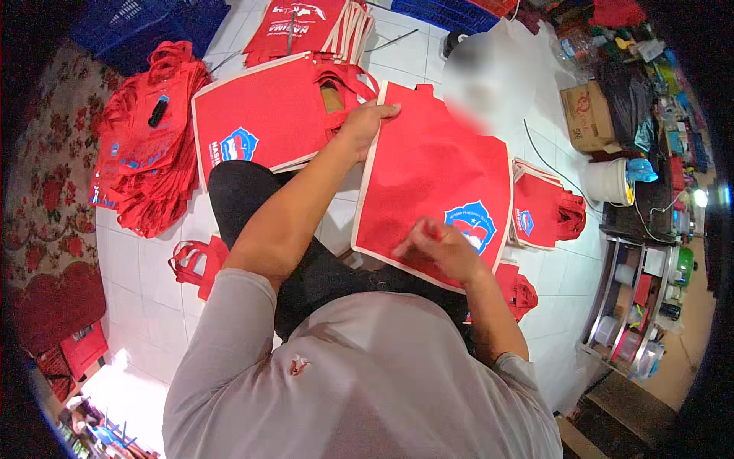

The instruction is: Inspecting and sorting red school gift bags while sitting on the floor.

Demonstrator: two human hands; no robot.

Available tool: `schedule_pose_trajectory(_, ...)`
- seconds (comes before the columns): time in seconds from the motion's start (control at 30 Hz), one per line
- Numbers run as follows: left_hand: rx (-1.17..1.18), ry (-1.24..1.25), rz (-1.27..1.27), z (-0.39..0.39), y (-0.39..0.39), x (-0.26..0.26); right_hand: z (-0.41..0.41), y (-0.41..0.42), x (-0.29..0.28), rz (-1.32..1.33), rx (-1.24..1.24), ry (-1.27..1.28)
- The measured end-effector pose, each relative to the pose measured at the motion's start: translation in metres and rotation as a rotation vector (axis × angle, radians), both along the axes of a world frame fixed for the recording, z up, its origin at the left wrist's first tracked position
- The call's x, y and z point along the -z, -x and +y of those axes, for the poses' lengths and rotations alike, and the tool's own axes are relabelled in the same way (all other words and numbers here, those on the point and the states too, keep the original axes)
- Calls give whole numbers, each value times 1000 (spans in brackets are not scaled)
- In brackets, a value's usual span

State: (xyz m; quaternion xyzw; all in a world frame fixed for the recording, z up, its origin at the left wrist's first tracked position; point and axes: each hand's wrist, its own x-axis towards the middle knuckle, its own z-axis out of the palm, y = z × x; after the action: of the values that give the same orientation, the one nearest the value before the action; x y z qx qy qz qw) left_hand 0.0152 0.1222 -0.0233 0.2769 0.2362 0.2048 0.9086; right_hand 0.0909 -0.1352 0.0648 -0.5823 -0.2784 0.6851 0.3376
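Observation:
A red fabric tote bag [424,166] with cream edging and a blue printed emblem lies tilted before me, its lower edge above my lap. My left hand [367,126] grips the bag's left edge near the top, thumb on its face. Over the lower part, beside the emblem, hovers or rests my right hand [447,249]; it is blurred, and I cannot tell whether it touches the fabric. Left of my left forearm is another red bag [258,109] with a matching emblem, its handles next to my left hand.
A heap of red bags [152,143] lies at left, with a black marker-like object [158,111] on top. More stacked bags [304,28] are at the back and a smaller pile [539,206] at right. Blue crates [143,28], a cardboard box [586,115] and a white bucket [608,181] stand around.

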Motion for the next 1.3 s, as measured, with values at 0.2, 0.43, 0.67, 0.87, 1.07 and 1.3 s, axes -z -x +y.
schedule_pose_trajectory(0.2,-90,-55,-116,-1,-5,2,-4,43,7,184,-437,-319)
schedule_pose_trajectory(0.43,-172,-202,-102,-2,-3,-13,45,4,-32,-459,-226,-255)
schedule_pose_trajectory(0.67,-149,-14,-280,-16,10,-51,78,-15,-60,-919,23,-589)
schedule_pose_trajectory(0.87,-123,-107,-209,-19,15,-68,99,-30,-63,-1020,57,-723)
schedule_pose_trajectory(1.07,-86,-335,-187,-27,19,-81,106,-33,-68,-1035,211,-757)
schedule_pose_trajectory(1.3,-38,-586,-146,-38,15,-90,105,-39,-55,-731,465,-798)
